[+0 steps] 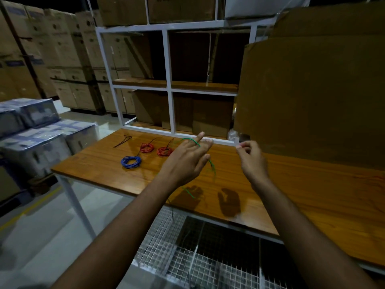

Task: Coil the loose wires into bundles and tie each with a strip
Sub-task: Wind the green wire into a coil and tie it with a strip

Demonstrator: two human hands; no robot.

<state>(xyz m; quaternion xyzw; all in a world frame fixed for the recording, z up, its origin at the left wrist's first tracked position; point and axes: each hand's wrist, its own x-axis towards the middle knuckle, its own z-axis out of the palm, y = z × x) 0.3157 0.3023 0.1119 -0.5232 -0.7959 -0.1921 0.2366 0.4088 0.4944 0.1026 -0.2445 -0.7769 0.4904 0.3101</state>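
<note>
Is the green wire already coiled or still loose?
Loose: the green wire drapes over the left hand in one open strand.

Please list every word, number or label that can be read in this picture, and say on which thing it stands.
No text can be read.
Brown cartons: round marks and print, too blurred to read.
Wrapped boxes: pale labels, too blurred to read.
Wire bundles, table: no print visible.

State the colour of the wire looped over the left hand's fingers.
Green wire; the head view shows it over the left hand.
</note>
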